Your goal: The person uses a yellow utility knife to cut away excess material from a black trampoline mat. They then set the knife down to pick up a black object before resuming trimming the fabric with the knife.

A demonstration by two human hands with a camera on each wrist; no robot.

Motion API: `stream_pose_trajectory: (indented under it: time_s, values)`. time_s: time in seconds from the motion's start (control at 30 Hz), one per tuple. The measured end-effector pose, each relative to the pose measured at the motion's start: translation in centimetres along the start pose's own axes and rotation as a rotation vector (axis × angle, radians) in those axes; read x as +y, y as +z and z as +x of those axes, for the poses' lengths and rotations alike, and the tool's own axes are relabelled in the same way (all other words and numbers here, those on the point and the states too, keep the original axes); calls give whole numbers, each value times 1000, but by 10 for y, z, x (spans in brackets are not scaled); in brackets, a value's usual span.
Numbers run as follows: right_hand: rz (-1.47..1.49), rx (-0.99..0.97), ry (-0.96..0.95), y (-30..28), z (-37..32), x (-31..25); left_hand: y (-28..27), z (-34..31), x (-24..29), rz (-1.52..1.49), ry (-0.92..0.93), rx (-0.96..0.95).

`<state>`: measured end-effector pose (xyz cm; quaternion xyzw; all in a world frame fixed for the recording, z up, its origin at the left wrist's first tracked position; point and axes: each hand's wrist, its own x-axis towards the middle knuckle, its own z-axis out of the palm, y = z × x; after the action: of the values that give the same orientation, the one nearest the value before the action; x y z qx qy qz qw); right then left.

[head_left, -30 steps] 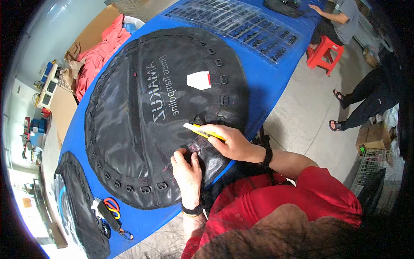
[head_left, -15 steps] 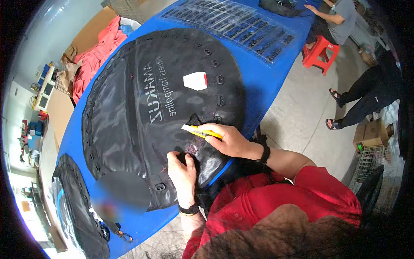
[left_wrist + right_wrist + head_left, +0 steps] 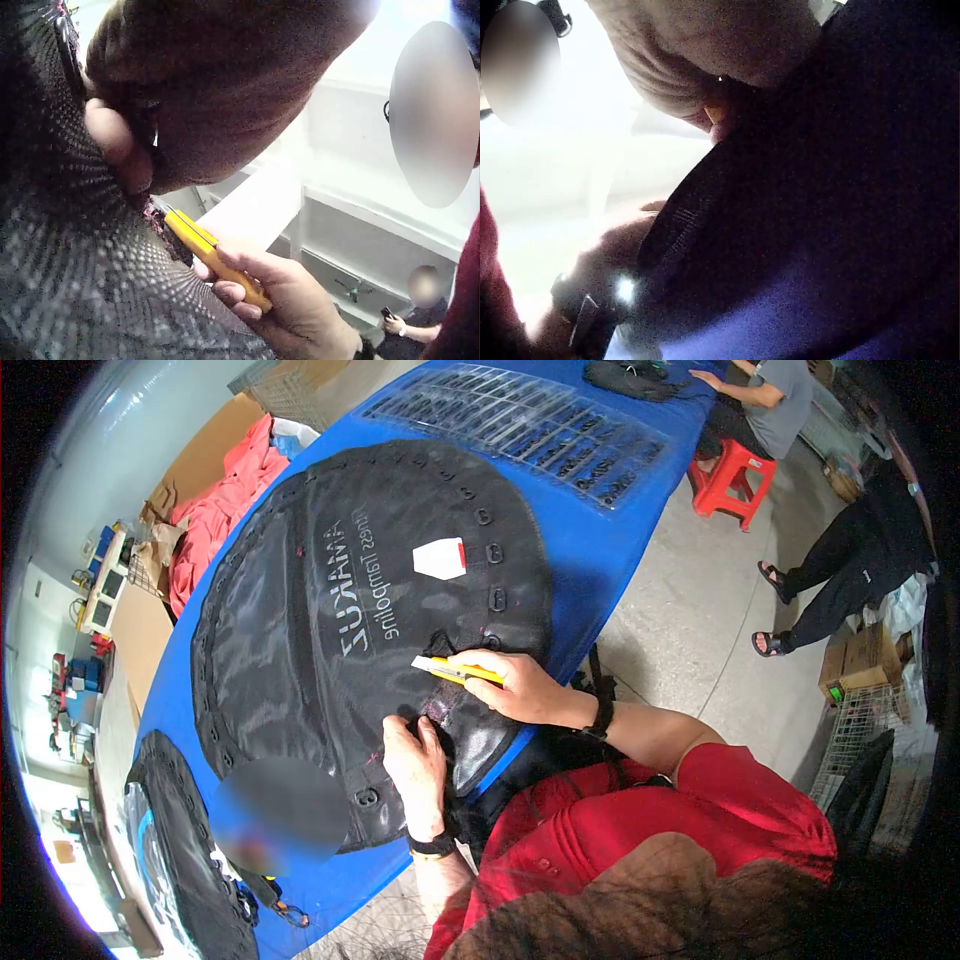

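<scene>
A large round black trampoline mat [image 3: 270, 590] with pale lettering and a white label lies on the blue table. My right hand [image 3: 520, 688] grips a yellow utility knife [image 3: 458, 670], whose tip points left over the mat in the head view. Reddish frayed threads [image 3: 437, 710] show on the mat between my hands. My left hand [image 3: 415, 765] pinches the mat beside this patch, its thumb and fingers at a dark fold. The left wrist view shows the knife [image 3: 202, 241] with its front end at the threads. The right wrist view is mostly dark.
Clear trays of small black parts [image 3: 520, 435] lie along the table's far side. Another black mat [image 3: 185, 840] is at the left, beside a blurred area. One person sits on a red stool [image 3: 733, 485]; another stands at the right near a cardboard box [image 3: 855, 658].
The head view has drifted, so the mat and both hands appear slightly further left and lower. The knife and my hands stay around the same frayed patch.
</scene>
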<state>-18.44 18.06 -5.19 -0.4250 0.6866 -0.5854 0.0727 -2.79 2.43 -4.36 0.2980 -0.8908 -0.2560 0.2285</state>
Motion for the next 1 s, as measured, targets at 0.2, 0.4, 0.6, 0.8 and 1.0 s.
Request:
stream_pose_trajectory:
  time_s: [0.2,0.4,0.6,0.8,1.0]
  values:
    - [50,-51,137,-8,2,-14,-1,0,3,-8,-48,-20]
    - [35,-14,11,-4,1,-3,-1,3,-2,28,32,-30]
    - [89,-47,32,-9,4,-3,2,4,-6,110,44,-57]
    - [100,-76,47,-15,4,2,5,9,-1,137,1,-73]
    - [110,-40,-15,-9,2,10,7,11,-4,135,-10,-87]
